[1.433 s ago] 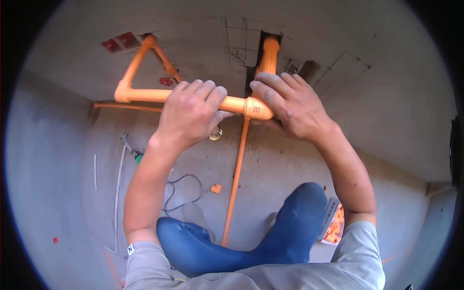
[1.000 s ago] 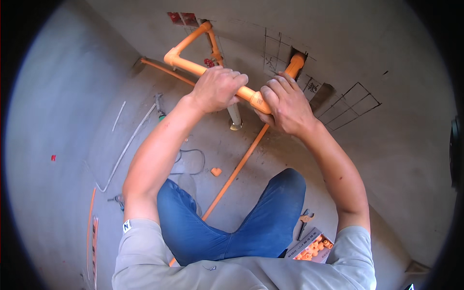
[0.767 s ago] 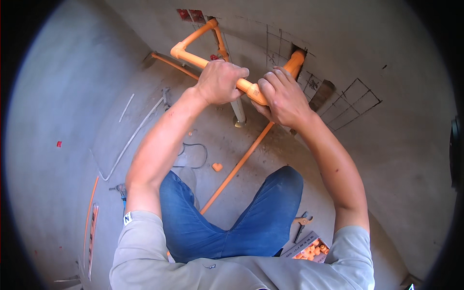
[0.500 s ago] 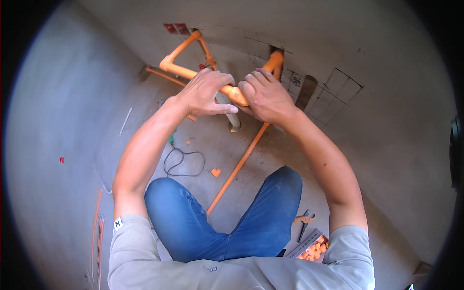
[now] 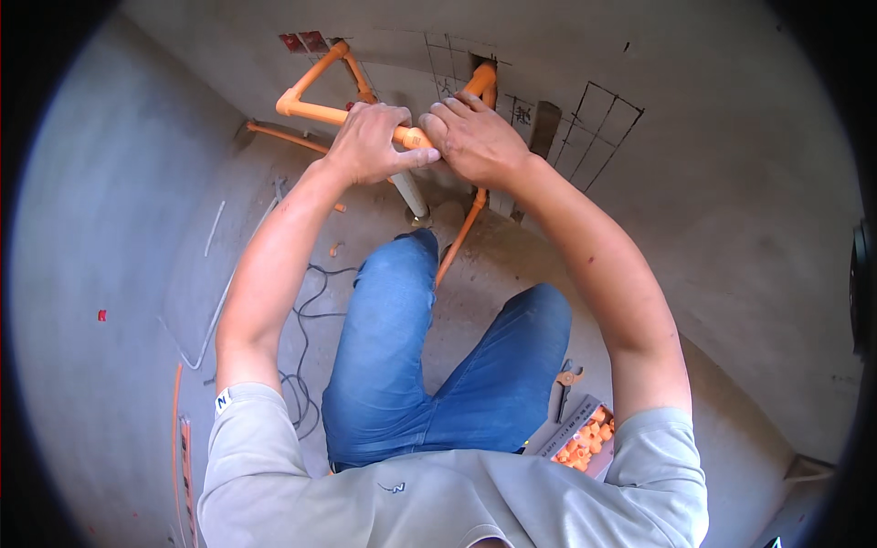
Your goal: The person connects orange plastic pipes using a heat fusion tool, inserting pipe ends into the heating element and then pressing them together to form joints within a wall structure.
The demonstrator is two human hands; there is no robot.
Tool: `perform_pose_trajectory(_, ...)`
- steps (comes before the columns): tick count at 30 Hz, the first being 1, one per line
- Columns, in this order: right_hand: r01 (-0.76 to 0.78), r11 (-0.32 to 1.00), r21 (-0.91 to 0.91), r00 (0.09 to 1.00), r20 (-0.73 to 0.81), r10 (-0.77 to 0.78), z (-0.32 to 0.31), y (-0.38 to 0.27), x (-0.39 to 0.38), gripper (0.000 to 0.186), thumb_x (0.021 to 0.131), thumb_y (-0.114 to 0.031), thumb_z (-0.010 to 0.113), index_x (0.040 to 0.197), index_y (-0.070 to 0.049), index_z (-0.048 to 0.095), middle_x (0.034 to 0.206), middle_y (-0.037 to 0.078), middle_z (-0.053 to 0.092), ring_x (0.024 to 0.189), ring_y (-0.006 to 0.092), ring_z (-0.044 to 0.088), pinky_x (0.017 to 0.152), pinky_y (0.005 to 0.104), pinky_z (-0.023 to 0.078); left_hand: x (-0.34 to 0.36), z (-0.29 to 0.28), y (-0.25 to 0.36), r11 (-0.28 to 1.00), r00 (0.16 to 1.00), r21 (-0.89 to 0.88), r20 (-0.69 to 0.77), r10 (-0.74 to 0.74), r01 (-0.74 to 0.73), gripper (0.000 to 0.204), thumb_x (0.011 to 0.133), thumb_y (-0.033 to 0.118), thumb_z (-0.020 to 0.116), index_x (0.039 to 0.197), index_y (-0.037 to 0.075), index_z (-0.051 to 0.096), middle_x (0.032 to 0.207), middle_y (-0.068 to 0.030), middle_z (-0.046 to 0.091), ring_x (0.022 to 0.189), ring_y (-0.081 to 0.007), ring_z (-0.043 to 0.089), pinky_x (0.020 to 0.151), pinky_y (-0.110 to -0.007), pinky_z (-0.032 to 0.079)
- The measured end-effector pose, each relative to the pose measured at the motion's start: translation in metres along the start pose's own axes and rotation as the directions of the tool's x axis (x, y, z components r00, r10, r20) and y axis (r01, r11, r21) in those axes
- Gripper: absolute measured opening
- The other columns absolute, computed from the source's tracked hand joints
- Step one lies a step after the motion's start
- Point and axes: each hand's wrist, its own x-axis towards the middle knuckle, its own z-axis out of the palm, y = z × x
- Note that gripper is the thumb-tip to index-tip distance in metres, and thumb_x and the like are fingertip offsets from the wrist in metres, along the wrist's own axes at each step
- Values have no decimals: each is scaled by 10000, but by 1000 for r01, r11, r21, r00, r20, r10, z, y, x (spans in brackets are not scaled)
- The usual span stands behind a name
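Observation:
Both hands are on an orange plastic pipe assembly (image 5: 320,111) that runs out from the wall and turns at elbow fittings. My left hand (image 5: 370,142) wraps over its near length, with the thumb stretched toward the corner. Beside it, an orange elbow fitting (image 5: 415,139) shows between the two hands. My right hand (image 5: 475,142) closes around the pipe at the right of that elbow, hiding part of the joint. Behind this hand, an orange pipe (image 5: 480,80) reaches a hole in the wall.
A box of orange pipe fittings (image 5: 585,442) lies right of my knees, with a plier-like tool (image 5: 564,393) beside it. Dark cable (image 5: 304,315) loops on the floor at left. A white pipe (image 5: 409,194) stands below my hands; an orange pipe (image 5: 461,236) slants across the floor.
My left leg has swung forward and inward, covering much of the floor pipe. The hands keep their hold and sit higher in the picture, as the whole view has shifted.

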Motion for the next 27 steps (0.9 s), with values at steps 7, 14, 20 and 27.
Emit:
perform_pose_trajectory(7, 2, 999, 45, 999, 34, -3, 3, 3, 5, 387, 853, -291, 686, 1126, -45, 562, 1107, 117, 607, 1137, 305, 573, 1084, 466, 387, -2, 2, -3, 999, 999, -30, -53, 9, -11, 625, 736, 623, 742, 855, 15, 659, 810, -158, 645, 870, -342, 620, 876, -434, 417)
perform_pose_trajectory(14, 32, 999, 44, 998, 45, -34, 2, 6, 12, 329, 864, -321, 661, 1006, -39, 569, 1058, 118, 604, 1107, 303, 576, 1096, 469, 385, -3, 2, -6, 999, 992, -39, -128, 18, -23, 619, 726, 607, 756, 841, 8, 655, 813, -155, 646, 867, -327, 619, 816, -440, 431)
perform_pose_trajectory(20, 22, 998, 56, 1000, -5, -21, 6, -1, 13, 380, 824, -335, 691, 1037, -40, 581, 1034, 109, 602, 1086, 298, 583, 1069, 469, 403, -10, 9, -24, 994, 953, 44, -283, 109, -100, 761, 612, 777, 744, 753, 38, 628, 700, -89, 580, 733, -306, 589, 744, -429, 445)
perform_pose_trajectory(27, 78, 993, 91, 995, -77, -71, 18, 6, 11, 380, 798, -282, 697, 1058, -21, 601, 1019, 117, 606, 1046, 310, 590, 1052, 492, 412, -5, 11, -29, 984, 949, -11, -265, 169, -178, 786, 560, 783, 761, 742, 40, 582, 672, -83, 540, 657, -277, 537, 648, -394, 395)
